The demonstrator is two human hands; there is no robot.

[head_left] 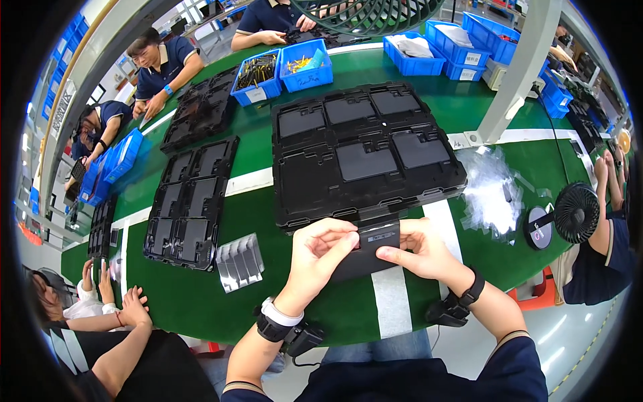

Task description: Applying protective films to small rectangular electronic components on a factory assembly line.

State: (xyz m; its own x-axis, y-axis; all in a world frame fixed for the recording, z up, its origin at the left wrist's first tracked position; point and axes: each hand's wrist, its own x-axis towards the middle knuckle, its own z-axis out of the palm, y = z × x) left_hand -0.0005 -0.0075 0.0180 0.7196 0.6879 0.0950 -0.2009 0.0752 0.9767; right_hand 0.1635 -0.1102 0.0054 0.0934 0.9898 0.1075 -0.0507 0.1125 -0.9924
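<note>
A flat black rectangular part [356, 263] with a small printed patch is held up in front of me, just off the near edge of a large black moulded tray [305, 201]. My right hand [429, 252] grips its right side, thumb on the face and fingers behind. At its upper left, my left hand [316, 249] is closed, thumb and forefinger pinched at the part's edge; whether a thin film lies between them is too small to see. Several dark flat panels [367, 159] lie in the tray's recesses. Left of my hands sits a sheet of silvery strips [240, 262].
Clear film pieces [492, 194] are heaped right of the tray, near a small black fan [577, 213]. More black trays [191, 204] stand at left. Blue bins [307, 65] line the far side, and a metal post [519, 74] rises at right. Co-workers sit around the green table [167, 295].
</note>
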